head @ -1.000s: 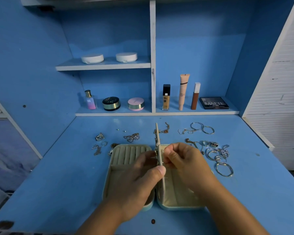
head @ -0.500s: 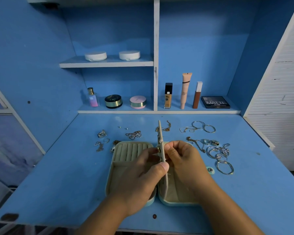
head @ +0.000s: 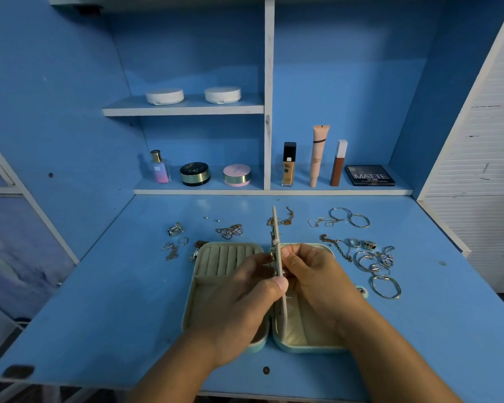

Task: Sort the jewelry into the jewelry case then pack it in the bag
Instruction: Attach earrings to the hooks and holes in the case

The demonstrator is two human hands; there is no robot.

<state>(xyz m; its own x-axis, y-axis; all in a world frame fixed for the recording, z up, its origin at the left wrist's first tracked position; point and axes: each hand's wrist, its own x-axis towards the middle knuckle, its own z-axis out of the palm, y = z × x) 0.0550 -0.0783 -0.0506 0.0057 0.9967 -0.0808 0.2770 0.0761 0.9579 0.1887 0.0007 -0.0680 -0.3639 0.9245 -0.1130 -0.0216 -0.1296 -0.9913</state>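
Note:
A pale green jewelry case (head: 198, 289) lies open on the blue desk, with cream ring rolls in its left half. Its middle divider flap (head: 276, 228) stands upright on edge. My left hand (head: 242, 303) pinches the flap with thumb and fingers. From the other side my right hand (head: 314, 280) presses its fingertips to the flap, on a small metal piece that is too small to name. Loose silver hoops and rings (head: 376, 263) lie to the right. Chains (head: 230, 230) and rings (head: 175, 229) lie to the left. No bag is in view.
The desk's back shelf holds a perfume bottle (head: 159, 167), two compacts (head: 195, 173), foundation tubes (head: 317, 155) and a MATTE palette (head: 369, 175). Two white jars (head: 165, 96) sit on the upper shelf. A small round snap tab (head: 361, 291) lies right of the case.
Both hands stay on the upright flap; the fingers have shifted only slightly. The camera has drifted a little, so the scene sits slightly differently in view.

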